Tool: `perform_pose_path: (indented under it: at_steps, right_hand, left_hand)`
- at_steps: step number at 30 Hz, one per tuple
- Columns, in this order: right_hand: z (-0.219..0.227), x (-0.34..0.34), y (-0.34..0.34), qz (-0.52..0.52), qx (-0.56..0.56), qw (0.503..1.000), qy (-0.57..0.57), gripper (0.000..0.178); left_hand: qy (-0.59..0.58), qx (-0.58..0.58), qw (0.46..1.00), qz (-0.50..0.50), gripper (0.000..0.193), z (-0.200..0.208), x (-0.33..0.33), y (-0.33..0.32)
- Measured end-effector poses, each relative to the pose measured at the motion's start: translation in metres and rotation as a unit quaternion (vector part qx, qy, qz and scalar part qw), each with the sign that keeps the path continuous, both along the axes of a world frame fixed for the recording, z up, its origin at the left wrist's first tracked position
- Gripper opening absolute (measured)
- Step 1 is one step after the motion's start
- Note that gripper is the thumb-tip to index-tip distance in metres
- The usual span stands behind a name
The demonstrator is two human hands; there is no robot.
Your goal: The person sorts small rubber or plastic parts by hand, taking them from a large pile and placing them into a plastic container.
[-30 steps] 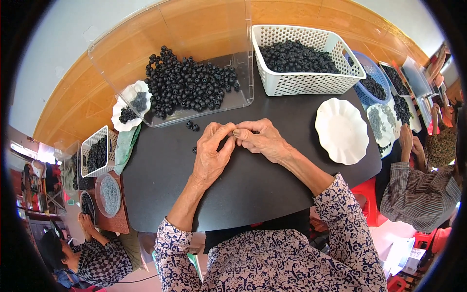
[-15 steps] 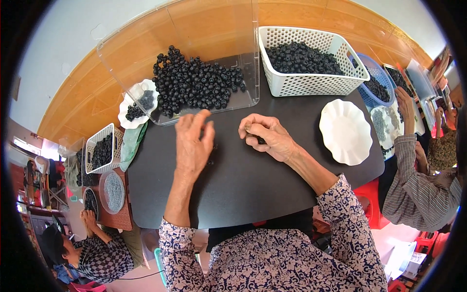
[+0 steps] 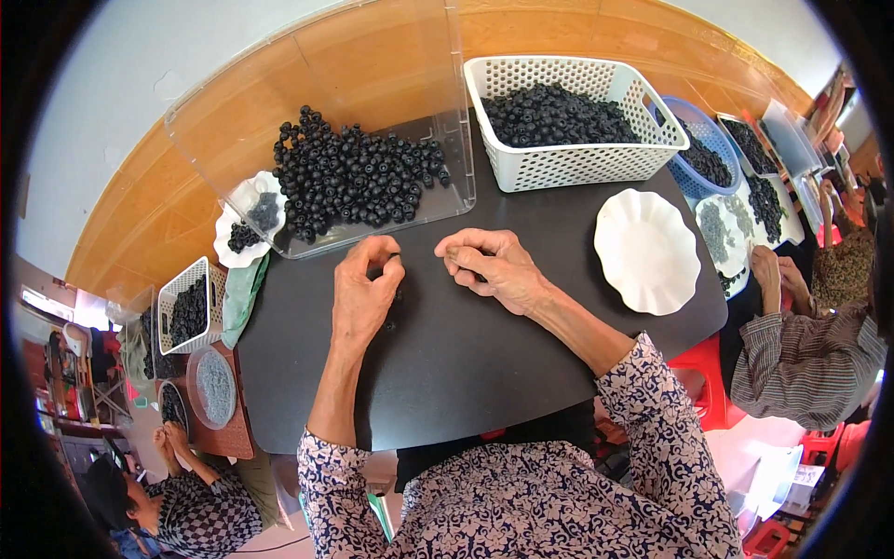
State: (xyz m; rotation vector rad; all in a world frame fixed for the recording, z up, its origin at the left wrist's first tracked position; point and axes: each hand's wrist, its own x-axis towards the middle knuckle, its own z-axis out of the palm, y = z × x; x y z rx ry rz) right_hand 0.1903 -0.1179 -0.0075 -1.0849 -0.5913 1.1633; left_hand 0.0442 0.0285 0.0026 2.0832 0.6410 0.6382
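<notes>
My left hand (image 3: 366, 291) is bent over the dark table, its thumb and fingertips drawn together around a small black piece. Facing it a short way to the right, my right hand (image 3: 500, 270) is curled, with a small dark piece showing between its fingers. Just beyond my left hand, a clear plastic bin (image 3: 456, 211) holds a heap of round black bead-like parts (image 3: 358, 177) with holes. A few tiny dark pieces (image 3: 391, 326) lie on the table beside my left wrist. To the right of my right hand stands a white scalloped dish (image 3: 647, 252) with nothing in it.
A white perforated basket (image 3: 582, 170) of black parts stands at the back. Beside it is a blue basket (image 3: 697, 177). Left of the bin are a scalloped dish (image 3: 226, 224) and a green bag (image 3: 244, 300). Co-workers sit left and right at their own trays.
My left hand's fingers have come together from a looser spread into a pinch. My right hand stays curled. The right co-worker's reaching hand has drawn back toward their other hand.
</notes>
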Motion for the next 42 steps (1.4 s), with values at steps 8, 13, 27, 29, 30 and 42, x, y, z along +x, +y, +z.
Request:
perform_pose_path:
  at_steps: [8,13,27,29,30,42]
  right_hand:
    - [0.002,-0.011,0.003,-0.043,0.024,0.997,-0.061,0.025]
    - [-0.003,-0.007,0.003,-0.043,-0.009,0.997,-0.060,0.024]
    - [0.000,-0.013,0.003,-0.023,0.085,0.941,-0.328,0.032]
    - [-0.002,-0.015,0.003,-0.039,0.101,0.932,-0.345,0.027]
    - [-0.002,-0.016,0.003,-0.038,0.101,0.932,-0.345,0.027]
    - [0.000,-0.016,0.003,-0.084,0.086,0.913,-0.389,0.022]
  left_hand:
    - [-0.170,-0.356,0.914,-0.094,0.013,-0.007,0.007,-0.032]
    - [-0.142,-0.282,0.945,-0.081,0.016,-0.007,0.005,-0.043]
    - [-0.115,-0.458,0.876,-0.100,0.023,-0.004,0.002,-0.031]
    - [-0.104,-0.459,0.877,-0.095,0.023,-0.004,0.002,-0.031]
    - [-0.093,-0.459,0.879,-0.090,0.024,-0.004,0.002,-0.031]
    - [-0.146,-0.428,0.889,-0.073,0.023,-0.009,0.003,-0.028]
